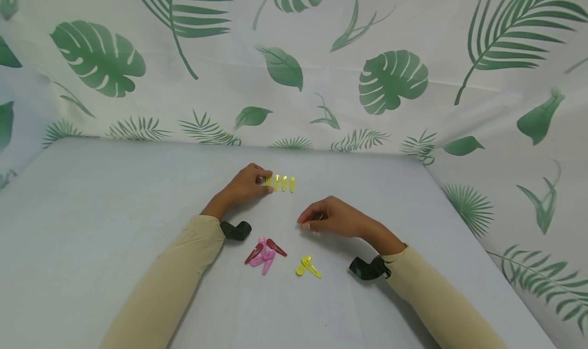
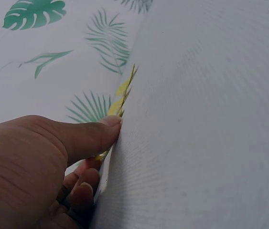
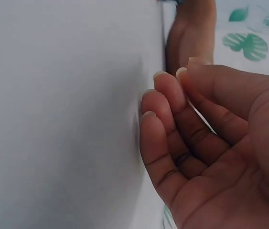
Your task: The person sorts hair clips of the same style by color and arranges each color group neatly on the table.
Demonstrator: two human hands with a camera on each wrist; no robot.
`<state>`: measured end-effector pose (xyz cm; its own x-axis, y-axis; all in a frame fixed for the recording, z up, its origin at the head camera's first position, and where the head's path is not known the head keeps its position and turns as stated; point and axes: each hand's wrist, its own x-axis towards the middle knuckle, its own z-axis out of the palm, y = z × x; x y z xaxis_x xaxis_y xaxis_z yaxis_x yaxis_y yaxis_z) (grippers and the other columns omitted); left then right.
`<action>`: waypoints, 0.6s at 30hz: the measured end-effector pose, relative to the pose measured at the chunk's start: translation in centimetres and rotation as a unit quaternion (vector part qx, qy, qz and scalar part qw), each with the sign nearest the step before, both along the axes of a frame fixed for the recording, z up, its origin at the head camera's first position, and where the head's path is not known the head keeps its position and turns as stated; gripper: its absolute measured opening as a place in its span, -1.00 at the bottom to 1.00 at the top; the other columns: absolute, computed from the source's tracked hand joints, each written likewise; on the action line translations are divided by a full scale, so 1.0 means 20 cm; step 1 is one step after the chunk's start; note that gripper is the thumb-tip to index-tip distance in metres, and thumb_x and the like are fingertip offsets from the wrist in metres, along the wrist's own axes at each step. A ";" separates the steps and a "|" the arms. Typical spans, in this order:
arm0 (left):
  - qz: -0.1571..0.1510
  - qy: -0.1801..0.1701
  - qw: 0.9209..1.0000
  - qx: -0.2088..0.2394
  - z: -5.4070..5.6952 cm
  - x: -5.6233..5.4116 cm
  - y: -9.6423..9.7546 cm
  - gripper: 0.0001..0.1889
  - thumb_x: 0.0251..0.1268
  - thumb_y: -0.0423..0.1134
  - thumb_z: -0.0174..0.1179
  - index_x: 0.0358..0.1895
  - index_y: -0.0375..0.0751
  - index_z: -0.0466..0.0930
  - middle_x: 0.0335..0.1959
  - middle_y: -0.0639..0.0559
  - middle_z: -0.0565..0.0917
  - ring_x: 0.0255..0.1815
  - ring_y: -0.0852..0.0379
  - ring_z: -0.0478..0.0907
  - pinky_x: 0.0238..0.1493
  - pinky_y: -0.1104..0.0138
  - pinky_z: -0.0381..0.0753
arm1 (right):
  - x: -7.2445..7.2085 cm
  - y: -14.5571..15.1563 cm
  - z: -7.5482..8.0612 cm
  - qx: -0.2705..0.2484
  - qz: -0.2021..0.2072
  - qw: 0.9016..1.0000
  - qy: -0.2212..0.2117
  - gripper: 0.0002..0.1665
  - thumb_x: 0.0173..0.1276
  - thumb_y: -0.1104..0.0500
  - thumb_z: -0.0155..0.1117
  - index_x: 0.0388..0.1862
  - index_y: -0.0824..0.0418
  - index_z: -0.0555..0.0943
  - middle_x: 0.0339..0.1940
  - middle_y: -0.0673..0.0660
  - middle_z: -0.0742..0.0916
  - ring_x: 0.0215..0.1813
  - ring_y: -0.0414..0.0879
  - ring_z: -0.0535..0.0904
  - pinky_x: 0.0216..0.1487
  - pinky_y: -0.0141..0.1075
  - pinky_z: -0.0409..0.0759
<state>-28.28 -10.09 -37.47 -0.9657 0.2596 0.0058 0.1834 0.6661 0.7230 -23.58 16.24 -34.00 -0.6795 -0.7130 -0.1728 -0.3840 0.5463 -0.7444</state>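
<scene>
Four slim yellow clips (image 1: 284,183) lay parallel on the white-covered, finely woven table (image 1: 138,277), long axes running away from the person, broader ends farthest. I saw the grip of the left hand (image 1: 243,185) pinching the leftmost clip end to end. The right hand (image 1: 340,217) hovered, fingers loosely bent (glossy teardrop-shaped pink clips (image 1: 269,263), red clips (image 1: 277,248) and a yellow pair (image 1: 312,268) pointed variously nearby).

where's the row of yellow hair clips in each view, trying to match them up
Head: the yellow clip row is near centre, slightly low and left, by the left hand.
Left wrist: slightly above and left of centre, partly behind that hand.
Right wrist: not in it.
Shared landmark: leaf-printed backdrop.
</scene>
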 end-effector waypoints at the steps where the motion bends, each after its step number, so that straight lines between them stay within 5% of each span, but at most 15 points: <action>1: -0.001 0.000 1.000 0.001 0.00 0.00 0.00 -0.46 0.30 -0.24 0.28 0.34 -0.23 0.44 0.10 -0.14 0.45 0.02 -0.01 0.38 0.02 0.18 0.42 | 0.01 0.00 0.00 -0.001 0.005 1.000 -0.002 -0.81 0.37 0.21 0.28 -0.09 0.19 0.72 -0.15 -0.03 0.74 -0.13 -0.11 0.60 -0.08 -0.25 0.57; 18: -0.003 0.003 1.000 0.004 0.00 0.00 0.00 -0.47 0.31 -0.22 0.28 0.33 -0.23 0.45 0.13 -0.15 0.44 0.05 -0.02 0.39 0.06 0.16 0.42 | 0.19 0.09 -0.01 -0.025 0.038 0.998 -0.040 -0.82 0.36 0.27 0.28 -0.09 0.20 0.72 -0.17 -0.05 0.75 -0.12 -0.13 0.63 -0.08 -0.31 0.57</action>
